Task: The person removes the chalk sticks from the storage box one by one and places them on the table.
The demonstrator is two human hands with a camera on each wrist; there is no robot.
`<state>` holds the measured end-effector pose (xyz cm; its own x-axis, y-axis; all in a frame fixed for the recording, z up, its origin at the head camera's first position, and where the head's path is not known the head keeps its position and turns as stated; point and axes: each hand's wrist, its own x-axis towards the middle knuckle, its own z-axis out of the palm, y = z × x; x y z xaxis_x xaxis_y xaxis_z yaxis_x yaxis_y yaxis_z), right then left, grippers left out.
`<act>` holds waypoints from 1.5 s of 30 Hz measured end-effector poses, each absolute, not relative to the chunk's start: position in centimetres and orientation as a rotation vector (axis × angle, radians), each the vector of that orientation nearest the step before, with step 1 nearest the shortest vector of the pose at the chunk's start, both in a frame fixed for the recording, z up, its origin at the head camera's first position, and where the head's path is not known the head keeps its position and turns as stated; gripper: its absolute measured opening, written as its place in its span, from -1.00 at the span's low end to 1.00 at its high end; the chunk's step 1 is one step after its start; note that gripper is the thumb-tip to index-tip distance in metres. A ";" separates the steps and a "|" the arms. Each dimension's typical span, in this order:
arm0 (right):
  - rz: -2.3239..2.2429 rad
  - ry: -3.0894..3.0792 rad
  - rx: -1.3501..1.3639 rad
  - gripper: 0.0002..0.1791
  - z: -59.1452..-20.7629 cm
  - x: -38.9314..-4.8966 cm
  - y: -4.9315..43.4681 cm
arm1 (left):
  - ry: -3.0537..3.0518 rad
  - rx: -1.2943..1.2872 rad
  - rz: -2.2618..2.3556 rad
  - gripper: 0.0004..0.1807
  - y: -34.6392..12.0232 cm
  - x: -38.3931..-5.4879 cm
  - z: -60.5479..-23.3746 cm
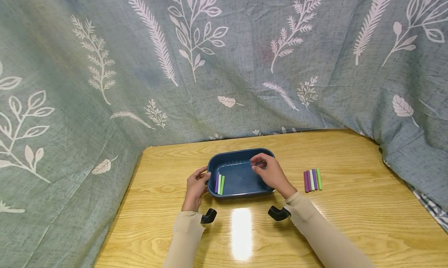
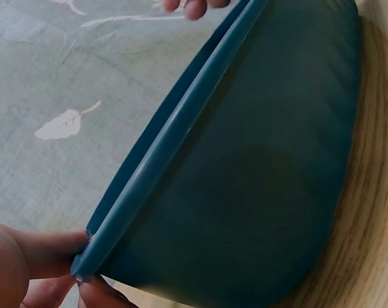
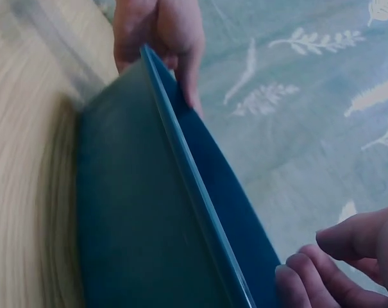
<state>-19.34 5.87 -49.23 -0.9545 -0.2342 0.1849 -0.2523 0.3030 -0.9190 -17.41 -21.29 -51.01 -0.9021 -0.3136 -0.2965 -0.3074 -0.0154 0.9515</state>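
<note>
A dark blue plastic basin (image 1: 241, 178) stands on the wooden table. My left hand (image 1: 195, 187) pinches its left rim, thumb on the inner side and fingers outside. Inside, at the left end, lie a purple stick (image 1: 216, 183), a whitish stick (image 1: 219, 184) and a green stick (image 1: 222, 185), side by side. Over the basin's right part hovers my right hand (image 1: 272, 174), its fingers loosely bent. In the right wrist view the thumb is apart from the fingers (image 3: 309, 276), and nothing shows between them.
To the basin's right, several coloured sticks (image 1: 312, 180) lie in a row on the table (image 1: 350, 221): maroon, whitish, purple and green. A patterned grey-green cloth (image 1: 238, 65) hangs behind and at both sides of the table.
</note>
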 end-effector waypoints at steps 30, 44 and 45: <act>2.179 -2.511 0.306 -0.78 -50.7 -19.6 -2.0 | -2.161 0.668 -2.150 -0.64 -21.1 -17.7 -51.2; 2.006 -2.787 0.284 -0.67 -51.2 -19.8 -3.8 | -2.157 0.679 -2.159 -0.62 -21.2 -17.6 -51.3; 1.975 -2.819 0.302 -0.65 -51.3 -19.8 -3.9 | -2.157 0.683 -2.154 -0.63 -21.2 -17.6 -51.3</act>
